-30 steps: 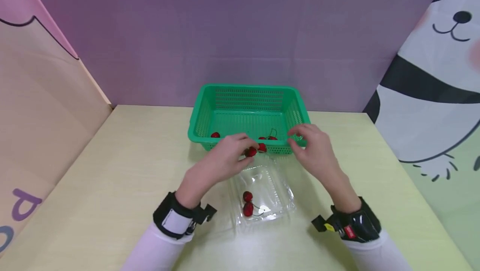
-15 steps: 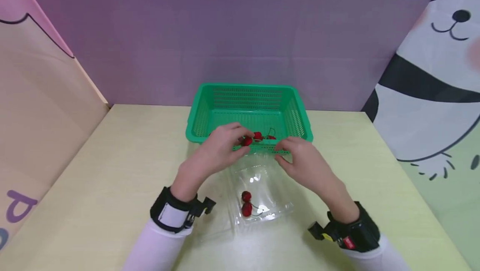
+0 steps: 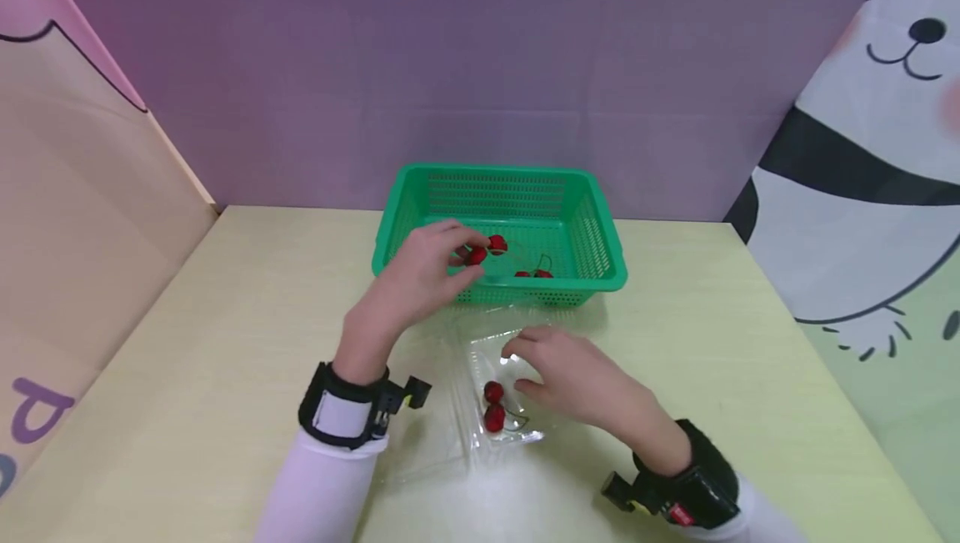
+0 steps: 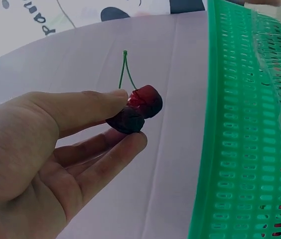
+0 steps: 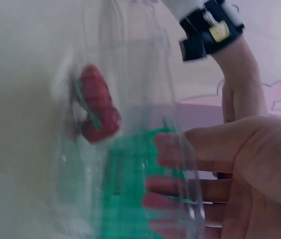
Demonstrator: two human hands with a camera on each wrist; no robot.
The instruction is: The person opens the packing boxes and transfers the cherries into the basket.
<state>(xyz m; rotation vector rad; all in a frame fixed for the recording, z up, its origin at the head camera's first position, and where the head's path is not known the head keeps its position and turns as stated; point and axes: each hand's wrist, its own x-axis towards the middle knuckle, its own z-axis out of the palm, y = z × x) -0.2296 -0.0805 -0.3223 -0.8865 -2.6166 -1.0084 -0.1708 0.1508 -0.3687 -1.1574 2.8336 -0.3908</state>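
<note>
My left hand [image 3: 420, 276] is raised over the green basket [image 3: 577, 285] and pinches a pair of red cherries [image 4: 147, 101] between thumb and fingers. Their green stems, joined at the top, point up in the left wrist view. Below, a clear plastic box [image 3: 491, 351] lies on the table with two cherries [image 3: 493, 406] and their stem inside. Above that box's right side is my right hand [image 3: 573, 376], fingers loosely bent and holding nothing. The right wrist view shows its fingers behind clear plastic; whether they touch it I cannot tell.
More cherries [image 3: 543, 274] lie inside the basket near its front wall, partly hidden by the rim. A clear flap, apparently the box's lid [image 3: 423, 443], spreads left on the pale table [image 3: 225, 359]. A purple backdrop [image 3: 480, 67] rises behind the basket.
My left hand has carried the cherry pair up and away, from above the box to over the basket. My right hand has come down and left, from the basket's front right to the box.
</note>
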